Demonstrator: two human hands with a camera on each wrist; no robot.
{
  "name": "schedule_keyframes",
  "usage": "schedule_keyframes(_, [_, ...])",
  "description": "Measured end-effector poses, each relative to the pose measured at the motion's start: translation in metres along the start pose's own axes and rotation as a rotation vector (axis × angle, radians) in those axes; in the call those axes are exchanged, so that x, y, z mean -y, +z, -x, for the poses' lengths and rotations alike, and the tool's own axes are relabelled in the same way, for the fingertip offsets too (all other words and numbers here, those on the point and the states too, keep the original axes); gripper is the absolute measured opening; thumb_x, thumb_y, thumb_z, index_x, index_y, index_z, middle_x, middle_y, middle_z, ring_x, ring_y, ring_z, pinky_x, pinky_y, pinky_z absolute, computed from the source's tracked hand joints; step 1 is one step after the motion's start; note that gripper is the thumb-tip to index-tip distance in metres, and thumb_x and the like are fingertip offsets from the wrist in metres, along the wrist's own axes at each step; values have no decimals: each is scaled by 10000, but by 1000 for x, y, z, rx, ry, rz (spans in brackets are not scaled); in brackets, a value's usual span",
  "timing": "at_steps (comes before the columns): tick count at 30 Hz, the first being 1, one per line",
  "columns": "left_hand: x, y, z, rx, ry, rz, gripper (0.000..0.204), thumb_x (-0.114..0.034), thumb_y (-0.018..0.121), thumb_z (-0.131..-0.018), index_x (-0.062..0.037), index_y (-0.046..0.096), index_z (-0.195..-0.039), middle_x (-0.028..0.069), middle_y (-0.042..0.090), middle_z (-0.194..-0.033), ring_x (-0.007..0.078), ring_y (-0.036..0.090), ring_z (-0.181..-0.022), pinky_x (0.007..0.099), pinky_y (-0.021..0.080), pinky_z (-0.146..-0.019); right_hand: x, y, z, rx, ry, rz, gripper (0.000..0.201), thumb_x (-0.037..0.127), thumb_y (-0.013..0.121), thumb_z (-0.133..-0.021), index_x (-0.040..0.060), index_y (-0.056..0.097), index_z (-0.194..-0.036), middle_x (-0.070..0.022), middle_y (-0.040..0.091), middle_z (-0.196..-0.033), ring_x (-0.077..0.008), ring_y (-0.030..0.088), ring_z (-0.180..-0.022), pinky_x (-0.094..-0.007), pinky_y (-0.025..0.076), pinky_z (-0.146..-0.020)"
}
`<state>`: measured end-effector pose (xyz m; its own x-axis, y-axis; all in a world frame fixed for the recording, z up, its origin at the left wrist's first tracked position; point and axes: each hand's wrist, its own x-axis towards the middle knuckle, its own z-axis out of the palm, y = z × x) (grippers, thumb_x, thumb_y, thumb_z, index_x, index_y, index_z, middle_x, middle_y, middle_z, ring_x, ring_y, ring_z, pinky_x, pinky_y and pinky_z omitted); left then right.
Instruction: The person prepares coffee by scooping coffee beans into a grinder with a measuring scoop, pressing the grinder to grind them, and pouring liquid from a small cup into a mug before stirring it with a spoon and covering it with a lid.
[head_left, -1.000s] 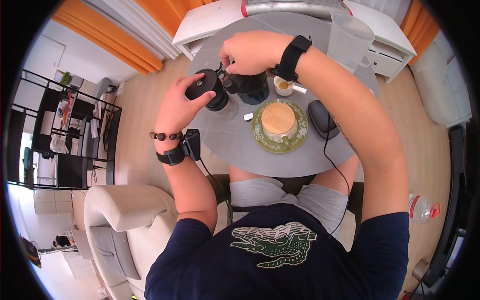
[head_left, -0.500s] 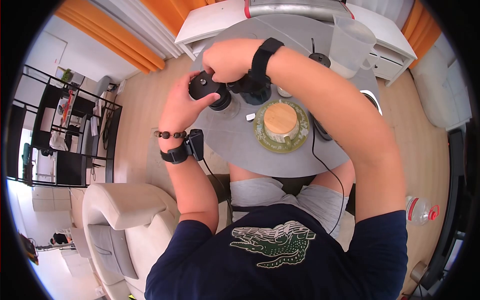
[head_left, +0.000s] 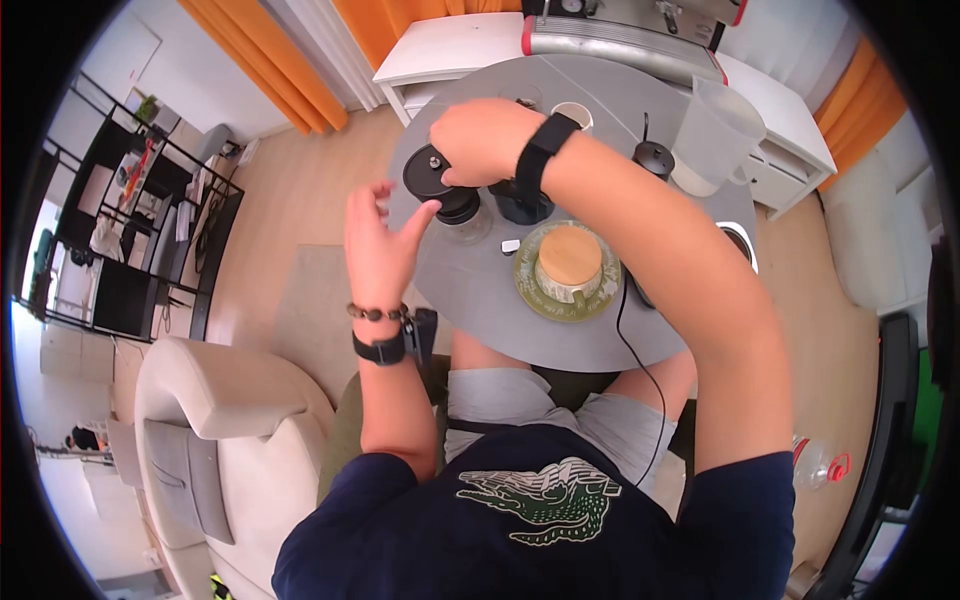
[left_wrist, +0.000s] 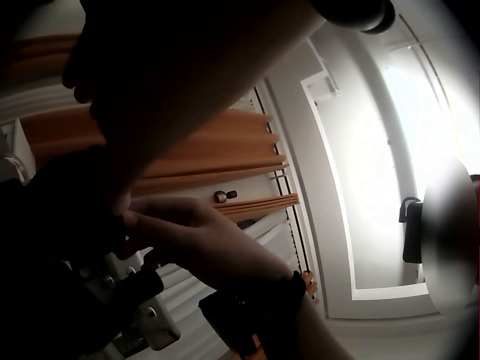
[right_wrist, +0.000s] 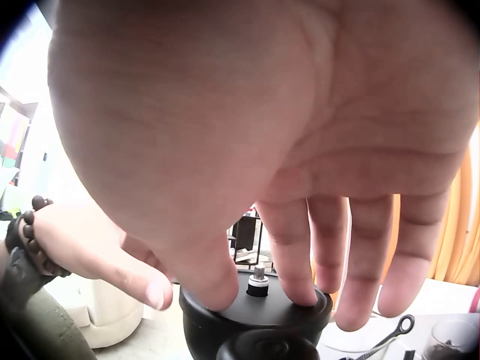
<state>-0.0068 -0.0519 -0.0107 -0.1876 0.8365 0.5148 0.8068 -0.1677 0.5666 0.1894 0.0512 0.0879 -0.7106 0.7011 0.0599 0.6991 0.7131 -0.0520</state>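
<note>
A manual coffee grinder (head_left: 427, 175) with a black round lid and a clear lower jar stands at the table's left side. My right hand (head_left: 490, 142) is over its lid in the head view. Up close in the right wrist view, thumb and forefinger overlap the lid's top (right_wrist: 262, 311), either side of a small metal nut (right_wrist: 257, 279). Those fingers point downward, fairly straight. Left of the grinder, my left hand (head_left: 382, 255) is raised with fingers spread, apart from it. The left wrist view is dark. Beside the grinder, a dark pot (head_left: 522, 205) is partly hidden by the right hand.
A wooden-lidded cup (head_left: 570, 258) sits on a green saucer (head_left: 545, 300). Further back are a white cup (head_left: 572, 112), a small black-lidded item (head_left: 653, 158) and a clear plastic pitcher (head_left: 715, 135). A black ring-ended rod (right_wrist: 394, 334) lies behind the grinder. A cable (head_left: 640, 355) hangs across the table's front edge.
My left hand has let go of the grinder and drawn back from it. My right hand has moved from beside the pot to the grinder's lid. The head view has shifted a little.
</note>
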Motion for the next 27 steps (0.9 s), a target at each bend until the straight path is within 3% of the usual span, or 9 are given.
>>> schedule_keyframes(1, [2,-1,12,-12,-13,2,598,-314,971,-918,-21,716,-1373,126,753,-1211,234,660,-961,392,597,-897,1,4,-1,6,-15,8,240,175,770,-899,22,868,-1056,-211,844,-1074,-412,813,-992,-527,656,-865])
schedule_keyframes(3, [11,5,32,298,-97,160,431,-208,909,-945,-27,753,-1303,163,773,-1214,318,749,-1017,445,612,-929,1,9,-2,-81,-27,45,219,185,764,-911,31,864,-1030,-206,842,-1063,-417,810,-992,-528,658,-872])
schedule_keyframes(4, [14,15,39,288,-109,165,431,-208,909,-945,-27,753,-1303,163,773,-1214,318,749,-1017,445,612,-929,2,10,1,-94,-31,35,207,178,755,-908,28,863,-1000,-214,838,-1063,-419,811,-990,-526,659,-869])
schedule_keyframes(6, [19,38,56,453,23,299,318,-135,837,-976,-53,783,-1278,164,784,-1177,344,769,-1004,473,615,-931,6,9,3,-79,-34,46,248,232,778,-933,3,841,-1004,-218,824,-1033,-429,801,-976,-531,657,-877])
schedule_keyframes(9, [20,69,63,435,187,187,322,-87,806,-980,-53,792,-1300,176,792,-1244,333,801,-978,441,651,-837,7,9,2,-63,-26,54,302,271,789,-947,-28,820,-977,-226,804,-984,-444,788,-935,-541,654,-864])
schedule_keyframes(13, [13,92,67,418,276,150,353,-110,771,-982,-92,800,-1333,145,780,-1270,372,766,-1106,482,622,-986,8,12,4,-76,-19,27,287,239,735,-948,-35,818,-951,-240,792,-998,-452,776,-937,-545,647,-867])
schedule_keyframes(20, [6,104,71,512,142,87,280,-102,762,-976,-93,820,-1249,97,778,-1226,366,737,-1160,489,602,-997,8,15,4,-135,6,-29,259,214,708,-961,-27,804,-953,-246,780,-1034,-460,761,-994,-559,628,-908])
schedule_keyframes(24, [22,96,72,521,220,196,244,-102,769,-977,-80,821,-1215,123,773,-1203,388,734,-1128,495,602,-977,1,23,2,-214,-23,-64,181,106,702,-880,-36,812,-902,-261,786,-987,-460,767,-975,-546,635,-898])
schedule_keyframes(27, [32,68,64,593,257,244,242,-104,774,-996,-78,821,-1232,134,770,-1171,370,745,-1093,476,605,-963,-1,19,0,-118,18,-45,173,132,709,-940,-17,792,-961,-236,783,-1074,-458,752,-1017,-546,612,-933])
